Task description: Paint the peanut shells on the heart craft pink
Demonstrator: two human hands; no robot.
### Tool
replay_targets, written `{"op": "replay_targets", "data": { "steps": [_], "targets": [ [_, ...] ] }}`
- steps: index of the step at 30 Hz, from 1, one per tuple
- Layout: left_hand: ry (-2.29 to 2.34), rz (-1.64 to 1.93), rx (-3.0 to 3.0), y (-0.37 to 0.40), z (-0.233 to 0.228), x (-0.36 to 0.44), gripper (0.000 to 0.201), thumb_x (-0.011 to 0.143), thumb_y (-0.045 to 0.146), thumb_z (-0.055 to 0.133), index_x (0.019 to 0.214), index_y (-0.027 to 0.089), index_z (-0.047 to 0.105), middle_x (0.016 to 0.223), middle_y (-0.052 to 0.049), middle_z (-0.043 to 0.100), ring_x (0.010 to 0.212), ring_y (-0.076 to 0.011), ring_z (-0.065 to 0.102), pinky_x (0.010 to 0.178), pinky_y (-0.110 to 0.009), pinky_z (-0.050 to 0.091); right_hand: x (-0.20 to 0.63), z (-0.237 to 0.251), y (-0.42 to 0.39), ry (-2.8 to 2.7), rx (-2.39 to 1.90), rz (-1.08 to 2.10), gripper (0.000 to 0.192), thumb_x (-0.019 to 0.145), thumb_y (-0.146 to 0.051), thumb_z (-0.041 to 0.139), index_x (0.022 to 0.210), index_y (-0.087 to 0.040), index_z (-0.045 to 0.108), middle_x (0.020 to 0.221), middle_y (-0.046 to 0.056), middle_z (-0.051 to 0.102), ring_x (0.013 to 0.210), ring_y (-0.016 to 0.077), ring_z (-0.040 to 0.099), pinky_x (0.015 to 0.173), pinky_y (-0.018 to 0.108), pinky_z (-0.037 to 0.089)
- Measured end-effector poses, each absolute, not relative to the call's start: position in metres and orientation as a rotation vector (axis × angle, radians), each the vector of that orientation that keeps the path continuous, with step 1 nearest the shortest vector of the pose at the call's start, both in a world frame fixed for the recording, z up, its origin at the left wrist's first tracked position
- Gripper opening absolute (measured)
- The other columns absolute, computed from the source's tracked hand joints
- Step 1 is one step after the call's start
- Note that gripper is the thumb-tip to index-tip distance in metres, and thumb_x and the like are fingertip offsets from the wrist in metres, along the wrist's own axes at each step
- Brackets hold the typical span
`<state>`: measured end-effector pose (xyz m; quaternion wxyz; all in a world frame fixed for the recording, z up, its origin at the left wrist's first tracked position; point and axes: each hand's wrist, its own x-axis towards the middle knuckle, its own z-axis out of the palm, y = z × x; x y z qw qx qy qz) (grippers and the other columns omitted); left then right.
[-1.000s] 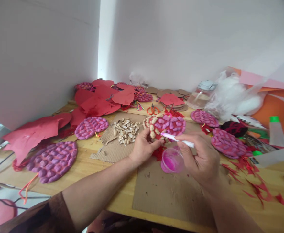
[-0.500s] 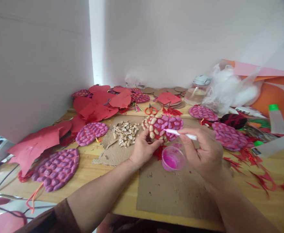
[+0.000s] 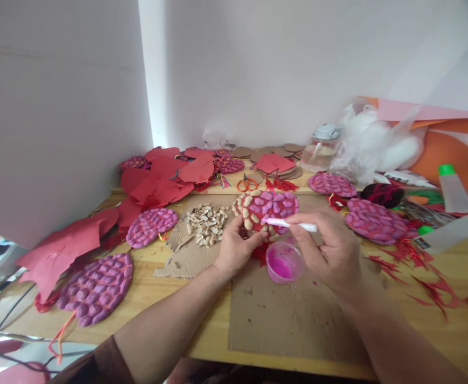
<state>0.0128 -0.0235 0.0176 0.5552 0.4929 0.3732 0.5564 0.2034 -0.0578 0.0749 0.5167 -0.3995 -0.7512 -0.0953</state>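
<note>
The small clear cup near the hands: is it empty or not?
The cup is not empty: bright pink liquid shows inside it. How deep the liquid is, I cannot tell.

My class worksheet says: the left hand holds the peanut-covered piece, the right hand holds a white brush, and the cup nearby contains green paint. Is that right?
Not quite: the paint in the cup is bright pink, not green, as the head view shows. The rest stands: the left hand holds the peanut-covered piece and the right hand holds a white brush.
</note>
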Motion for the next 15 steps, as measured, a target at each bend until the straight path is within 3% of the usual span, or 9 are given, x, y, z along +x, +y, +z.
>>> {"op": "replay_targets", "data": {
  "steps": [15],
  "targets": [
    [0.827, 1.272, 0.961, -0.0247, 0.0188, 0.0135, 0.058, 0.062, 0.036, 0.102, 0.108, 0.018, 0.071, 0.100, -0.006, 0.082, 0.076, -0.0178, 0.075, 0.068, -0.029, 0.063, 0.2067, 0.0683, -0.0533, -1.738, -0.997, -0.189, 0.007, 0.101, -0.022, 0.068, 0.104, -0.025, 0.074, 0.093, 0.002, 0.077, 0.092, 0.0213, 0.068, 0.086, 0.040, 0.049]
  ]
}}
